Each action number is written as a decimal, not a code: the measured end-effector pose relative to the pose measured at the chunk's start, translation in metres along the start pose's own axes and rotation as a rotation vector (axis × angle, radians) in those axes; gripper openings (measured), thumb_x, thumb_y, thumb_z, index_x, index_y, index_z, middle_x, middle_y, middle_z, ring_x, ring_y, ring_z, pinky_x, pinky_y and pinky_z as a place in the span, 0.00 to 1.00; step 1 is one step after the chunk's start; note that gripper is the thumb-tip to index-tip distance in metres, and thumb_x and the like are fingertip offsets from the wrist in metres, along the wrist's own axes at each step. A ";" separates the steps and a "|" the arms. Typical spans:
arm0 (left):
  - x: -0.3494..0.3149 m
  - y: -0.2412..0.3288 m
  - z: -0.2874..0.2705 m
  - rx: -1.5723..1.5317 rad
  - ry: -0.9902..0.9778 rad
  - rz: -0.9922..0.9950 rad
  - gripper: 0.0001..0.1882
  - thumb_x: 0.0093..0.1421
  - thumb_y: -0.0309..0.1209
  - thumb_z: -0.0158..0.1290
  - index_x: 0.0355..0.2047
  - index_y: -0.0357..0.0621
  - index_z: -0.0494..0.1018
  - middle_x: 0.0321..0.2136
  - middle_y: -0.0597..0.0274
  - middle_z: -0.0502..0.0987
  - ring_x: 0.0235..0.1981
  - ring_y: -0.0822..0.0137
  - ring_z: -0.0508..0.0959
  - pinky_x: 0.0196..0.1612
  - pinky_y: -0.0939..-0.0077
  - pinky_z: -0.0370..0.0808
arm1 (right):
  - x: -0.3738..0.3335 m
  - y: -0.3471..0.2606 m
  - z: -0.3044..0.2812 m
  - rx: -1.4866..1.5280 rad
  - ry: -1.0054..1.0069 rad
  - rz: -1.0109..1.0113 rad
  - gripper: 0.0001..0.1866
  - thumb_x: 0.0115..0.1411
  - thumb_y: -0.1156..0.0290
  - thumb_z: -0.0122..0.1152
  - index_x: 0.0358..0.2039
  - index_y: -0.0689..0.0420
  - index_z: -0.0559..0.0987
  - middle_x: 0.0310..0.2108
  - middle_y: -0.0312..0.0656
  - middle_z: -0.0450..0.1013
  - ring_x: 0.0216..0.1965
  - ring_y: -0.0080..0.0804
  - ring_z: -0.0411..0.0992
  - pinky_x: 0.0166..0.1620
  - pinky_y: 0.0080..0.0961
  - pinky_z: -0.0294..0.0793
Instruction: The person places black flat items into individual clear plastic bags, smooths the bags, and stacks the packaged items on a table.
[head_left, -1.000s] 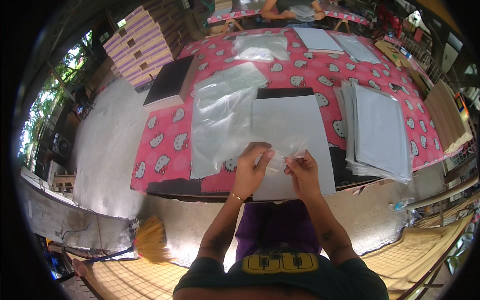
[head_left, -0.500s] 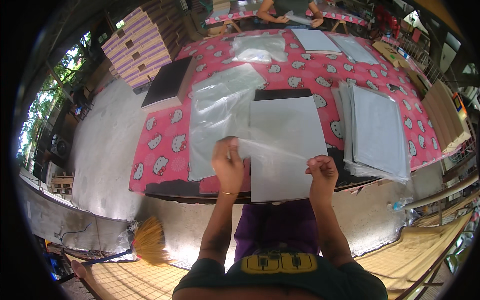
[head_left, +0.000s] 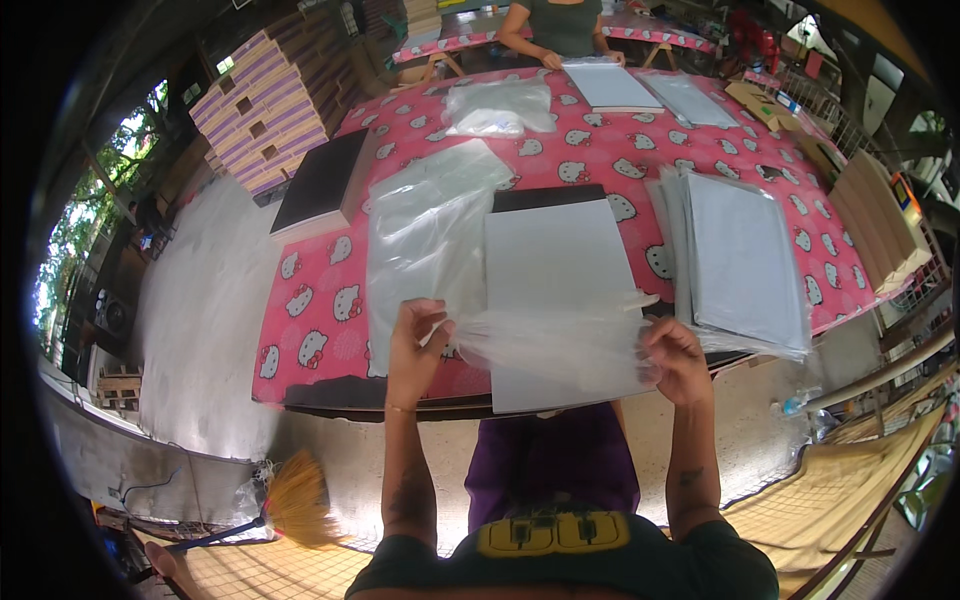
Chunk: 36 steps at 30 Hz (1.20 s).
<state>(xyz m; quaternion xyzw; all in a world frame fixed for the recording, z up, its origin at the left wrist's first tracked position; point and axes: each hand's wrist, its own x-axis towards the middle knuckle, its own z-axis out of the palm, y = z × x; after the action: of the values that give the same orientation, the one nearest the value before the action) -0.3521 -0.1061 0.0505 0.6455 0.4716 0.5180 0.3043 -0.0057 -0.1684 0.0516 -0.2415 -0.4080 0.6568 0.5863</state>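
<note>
A clear plastic bag (head_left: 550, 338) is stretched sideways, its film slightly blurred. My left hand (head_left: 416, 345) pinches one end, and my right hand (head_left: 678, 362) grips the other beside the table's front edge. Beneath the bag lies a white sheet stack (head_left: 560, 245), with a black board (head_left: 550, 196) showing past its far edge. Left of it, flat clear plastic bags (head_left: 425, 235) are spread in a pile. To the right sits a pile of plastic-wrapped sheets (head_left: 745, 255), its layers slightly fanned.
A thick black-topped stack (head_left: 322, 182) is at the table's left edge. Across the pink patterned tablecloth (head_left: 310, 300), a person (head_left: 560, 30) handles a white stack (head_left: 610, 85). Further plastic bags (head_left: 500, 105) lie near them. Cartons (head_left: 262, 110) rise behind, and a broom (head_left: 300, 500) rests below.
My hands have moved apart, widening the bag between them, and come slightly nearer to me. The person opposite has lowered their hands to the white stack. The view has shifted slightly.
</note>
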 end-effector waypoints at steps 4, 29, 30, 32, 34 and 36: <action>-0.005 0.077 0.027 0.043 -0.323 0.266 0.36 0.48 0.19 0.59 0.58 0.43 0.58 0.50 0.55 0.69 0.54 0.64 0.68 0.60 0.67 0.59 | 0.018 -0.007 0.048 -0.821 -0.518 -0.268 0.06 0.54 0.79 0.59 0.33 0.57 0.77 0.31 0.36 0.66 0.24 0.23 0.66 0.27 0.18 0.65; -0.011 0.015 0.002 -0.321 -0.365 0.253 0.11 0.51 0.34 0.59 0.29 0.38 0.77 0.31 0.54 0.71 0.32 0.63 0.73 0.30 0.67 0.72 | -0.017 -0.022 -0.033 -1.367 0.013 -0.027 0.16 0.52 0.55 0.65 0.31 0.55 0.82 0.41 0.43 0.71 0.42 0.39 0.73 0.45 0.35 0.71; -0.019 0.021 0.004 -0.741 -0.346 0.053 0.09 0.52 0.32 0.59 0.28 0.38 0.76 0.28 0.56 0.70 0.28 0.65 0.73 0.27 0.68 0.70 | -0.016 -0.019 -0.035 -1.192 -0.084 -0.105 0.15 0.53 0.55 0.64 0.30 0.55 0.82 0.41 0.43 0.71 0.42 0.38 0.73 0.45 0.36 0.71; -0.026 0.027 0.013 -1.027 -0.337 -0.279 0.07 0.53 0.29 0.58 0.25 0.37 0.74 0.23 0.61 0.69 0.21 0.70 0.70 0.23 0.71 0.68 | -0.015 -0.006 -0.030 -0.639 -0.087 -0.238 0.15 0.57 0.56 0.61 0.35 0.55 0.81 0.42 0.42 0.71 0.43 0.36 0.72 0.45 0.34 0.71; -0.031 0.033 0.019 -0.763 -0.357 -0.497 0.07 0.54 0.27 0.58 0.24 0.38 0.73 0.20 0.66 0.66 0.16 0.73 0.65 0.20 0.73 0.65 | -0.018 -0.002 -0.026 -0.187 -0.068 -0.257 0.16 0.59 0.56 0.58 0.39 0.55 0.79 0.43 0.42 0.71 0.43 0.35 0.72 0.45 0.33 0.71; -0.031 0.036 0.027 -0.342 -0.682 -0.155 0.06 0.55 0.26 0.58 0.29 0.38 0.72 0.21 0.67 0.67 0.19 0.73 0.66 0.23 0.75 0.65 | -0.031 -0.001 -0.032 0.163 -0.005 -0.177 0.19 0.62 0.56 0.55 0.44 0.57 0.75 0.43 0.42 0.72 0.42 0.34 0.72 0.44 0.34 0.72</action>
<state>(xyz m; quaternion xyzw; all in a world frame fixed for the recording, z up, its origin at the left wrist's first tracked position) -0.3162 -0.1456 0.0627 0.6831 0.2974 0.3202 0.5851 0.0266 -0.1906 0.0301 -0.1545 -0.3747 0.6342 0.6584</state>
